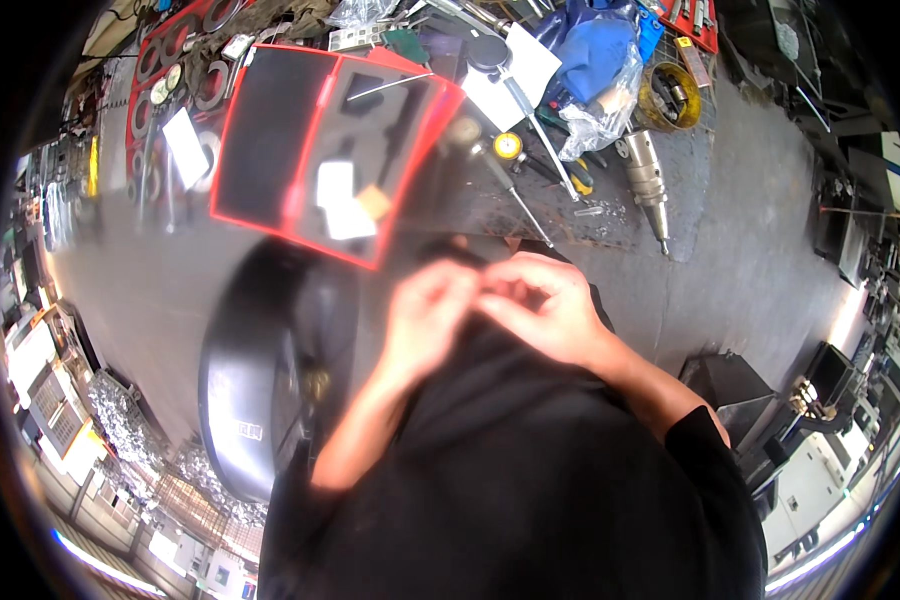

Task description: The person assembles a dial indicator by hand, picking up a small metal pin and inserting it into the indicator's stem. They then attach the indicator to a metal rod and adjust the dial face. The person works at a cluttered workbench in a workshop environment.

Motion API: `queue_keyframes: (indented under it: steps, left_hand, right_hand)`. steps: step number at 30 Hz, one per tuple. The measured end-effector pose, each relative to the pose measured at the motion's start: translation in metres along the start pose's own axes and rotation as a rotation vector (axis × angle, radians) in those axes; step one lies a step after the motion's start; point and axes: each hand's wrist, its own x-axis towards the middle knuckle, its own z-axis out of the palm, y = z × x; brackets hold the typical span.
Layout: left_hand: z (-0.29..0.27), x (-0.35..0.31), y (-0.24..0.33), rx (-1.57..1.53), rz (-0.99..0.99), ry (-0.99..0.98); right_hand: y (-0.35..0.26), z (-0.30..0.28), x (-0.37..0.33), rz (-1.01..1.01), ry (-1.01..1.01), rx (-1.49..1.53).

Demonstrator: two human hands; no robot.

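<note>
My left hand (428, 318) and my right hand (550, 302) meet close in front of my black top. The fingers of both are curled in, their tips pressed together at the same spot. Whatever they may pinch is too small and blurred to make out. Beyond them, at the bench edge, lies an open red case (320, 150) with a dark foam-like lining. White pieces (342, 205) and a small orange piece (374, 202) rest on its right half, with a thin metal rod (390, 87) across its upper part.
On the bench, right of the case, lie a yellow-rimmed dial gauge (508, 146), a long-stemmed measuring tool (530, 105), a metal tool holder (646, 180) and a yellow tin (670, 97) with metal parts. A large black drum-like object (245, 375) stands to my left.
</note>
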Motion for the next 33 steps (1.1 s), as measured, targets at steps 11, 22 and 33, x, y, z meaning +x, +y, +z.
queue_keyframes:
  steps: [11,22,33]
  left_hand:
    - [0.013,0.006,0.023,-0.307,-0.229,-0.254]
    - [0.019,-0.001,0.021,-0.294,-0.065,-0.242]
    - [0.034,0.005,0.053,0.431,0.405,0.042]
  right_hand:
    - [0.079,-0.069,0.021,0.082,0.542,-0.874]
    - [0.091,-0.081,0.047,0.083,0.368,-0.970]
    - [-0.001,-0.084,0.031,0.420,0.260,0.367]
